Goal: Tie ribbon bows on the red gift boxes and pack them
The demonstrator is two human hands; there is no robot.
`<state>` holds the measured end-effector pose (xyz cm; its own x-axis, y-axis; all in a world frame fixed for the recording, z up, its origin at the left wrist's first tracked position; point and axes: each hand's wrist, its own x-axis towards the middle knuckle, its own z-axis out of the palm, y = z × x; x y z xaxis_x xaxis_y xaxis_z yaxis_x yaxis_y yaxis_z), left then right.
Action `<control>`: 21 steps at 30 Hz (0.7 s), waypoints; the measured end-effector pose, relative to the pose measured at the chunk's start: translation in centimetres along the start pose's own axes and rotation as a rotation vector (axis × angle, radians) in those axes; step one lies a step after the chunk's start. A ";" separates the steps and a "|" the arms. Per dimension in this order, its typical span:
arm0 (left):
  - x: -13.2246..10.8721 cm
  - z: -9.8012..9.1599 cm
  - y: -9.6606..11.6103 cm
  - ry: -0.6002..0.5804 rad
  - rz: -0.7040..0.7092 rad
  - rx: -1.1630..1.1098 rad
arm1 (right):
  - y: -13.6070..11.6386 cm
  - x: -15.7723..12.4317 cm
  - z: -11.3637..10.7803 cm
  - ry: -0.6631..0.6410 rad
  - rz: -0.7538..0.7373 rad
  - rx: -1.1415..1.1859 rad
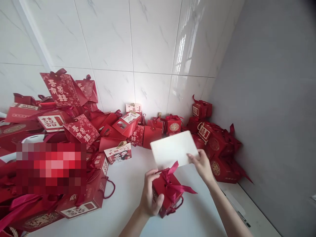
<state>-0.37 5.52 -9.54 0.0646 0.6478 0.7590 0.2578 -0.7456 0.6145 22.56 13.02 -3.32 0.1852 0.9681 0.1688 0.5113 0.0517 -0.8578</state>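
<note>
My left hand (149,194) is wrapped round a small red gift box (168,192) with a dark red ribbon bow on top, held just above the white tabletop (128,197). My right hand (202,164) pinches the lower right corner of a blank white card (172,149), which hangs tilted right behind and above the box. The card's lower edge is close to the ribbon bow.
Piles of red gift boxes and bags (81,131) with gold and white characters cover the left and back of the table. More red boxes (217,144) are stacked at the right against the grey wall (271,115). White tiled wall stands behind. A blurred patch hides part of the left pile.
</note>
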 end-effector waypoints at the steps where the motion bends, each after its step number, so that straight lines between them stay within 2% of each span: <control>1: 0.1 0.2 0.0 0.018 -0.039 -0.023 | 0.7 -0.6 -1.0 0.094 0.032 0.011; 4: 0.2 0.4 0.6 0.004 -0.192 -0.155 | 2.1 -2.2 -2.1 0.225 0.093 0.026; 7: -0.1 0.1 1.7 -0.101 -0.358 -0.336 | 1.6 -4.7 -1.9 0.194 0.090 0.036; 9: -0.6 -0.3 2.6 -0.201 -0.439 -0.418 | 0.6 -7.3 -1.8 0.097 0.084 0.065; 13: -0.8 -1.3 4.1 -0.476 -0.590 -0.611 | -1.5 -13.2 -1.8 -0.210 0.088 0.189; 15: -0.3 -1.9 4.5 -0.535 -0.639 -0.679 | -2.0 -15.0 -1.8 -0.279 0.085 0.238; 17: 0.2 -2.7 5.1 -0.447 -0.701 -0.585 | -2.2 -15.7 -1.7 -0.313 0.080 0.264; 18: 0.3 -3.1 5.6 -0.333 -0.742 -0.471 | -2.2 -15.7 -1.6 -0.325 0.077 0.268; 21: -0.5 -4.1 8.2 0.106 -0.811 -0.093 | -2.2 -15.4 -1.7 -0.329 0.086 0.250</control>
<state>-2.22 -1.58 -4.04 -0.1999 0.9761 0.0848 0.1037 -0.0650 0.9925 19.97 -2.45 -3.23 -0.0806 0.9960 -0.0379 0.2784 -0.0140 -0.9604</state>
